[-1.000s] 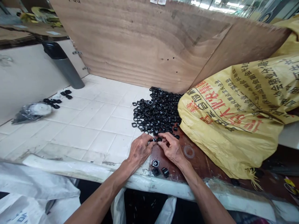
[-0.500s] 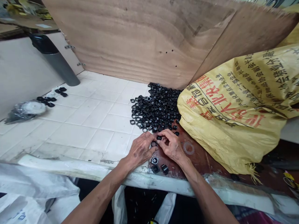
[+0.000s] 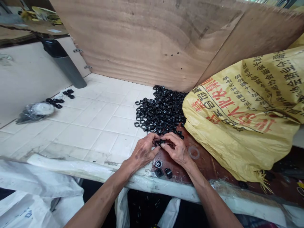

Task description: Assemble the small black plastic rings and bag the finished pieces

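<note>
My left hand and my right hand meet at the fingertips, pinching a small black ring-shaped part between them. Just beyond my fingers lies a heap of similar black rings, spilling across white tiles and a brown board. Below my hands, three black parts sit close together on that board, including a square one with a round hole. My right hand is nearest the scattered rings at the heap's lower edge.
A plywood sheet stands behind the heap, and a yellow woven sack with red and black print bulges at right. Farther left are a grey pipe, a few black parts and a plastic bag. White sacks lie below the ledge.
My hands have drawn closer, and the fingers of both now close around the small black part. The view has shifted slightly.
</note>
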Demonstrator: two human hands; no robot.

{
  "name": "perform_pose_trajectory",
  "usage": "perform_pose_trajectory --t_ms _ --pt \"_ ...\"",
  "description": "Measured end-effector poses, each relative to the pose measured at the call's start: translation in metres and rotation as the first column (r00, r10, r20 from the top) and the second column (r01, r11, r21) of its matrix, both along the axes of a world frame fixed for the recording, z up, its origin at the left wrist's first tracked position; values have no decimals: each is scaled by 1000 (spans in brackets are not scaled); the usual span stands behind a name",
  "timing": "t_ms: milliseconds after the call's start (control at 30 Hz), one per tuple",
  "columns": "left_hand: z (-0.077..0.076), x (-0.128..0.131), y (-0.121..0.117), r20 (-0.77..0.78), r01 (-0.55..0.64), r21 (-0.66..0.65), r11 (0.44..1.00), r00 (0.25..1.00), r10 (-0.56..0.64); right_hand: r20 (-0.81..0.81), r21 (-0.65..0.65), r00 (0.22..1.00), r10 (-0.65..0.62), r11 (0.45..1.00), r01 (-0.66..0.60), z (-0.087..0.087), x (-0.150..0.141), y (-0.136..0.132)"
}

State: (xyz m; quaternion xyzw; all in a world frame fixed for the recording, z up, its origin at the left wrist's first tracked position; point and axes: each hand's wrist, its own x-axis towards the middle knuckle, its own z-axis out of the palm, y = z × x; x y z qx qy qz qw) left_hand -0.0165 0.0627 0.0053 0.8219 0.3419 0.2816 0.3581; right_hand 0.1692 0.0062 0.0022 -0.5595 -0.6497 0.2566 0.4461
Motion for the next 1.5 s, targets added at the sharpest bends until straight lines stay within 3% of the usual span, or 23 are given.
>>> perform_pose_trajectory --t_ms 133,267,400,667,933,1200,1400,1500 --pt "-3 2 1 143 -15 -165 986 989 39 20 48 998 66 997 -67 2 -1 2" --pt "-2 4 3 256 1 -289 957 964 77 -39 23 999 26 999 -25 -1 -1 2" --pt "3 4 4 301 17 -379 925 948 106 -125 -1 991 -39 999 39 -3 0 1" --pt "4 6 3 394 40 -474 879 903 172 -25 96 1000 -6 995 9 8 0 4" --pt "2 6 4 396 26 -328 944 911 112 -194 -52 976 -99 995 91 -2 -4 1" --pt "1 8 0 412 102 -483 870 903 123 18 20 996 -91 996 90 2 -6 1" --pt "3 5 1 367 34 -299 954 927 82 136 55 981 -138 990 132 0 -10 0" --pt "3 6 3 391 20 -186 982 919 55 63 17 990 -128 992 127 -4 -11 0"
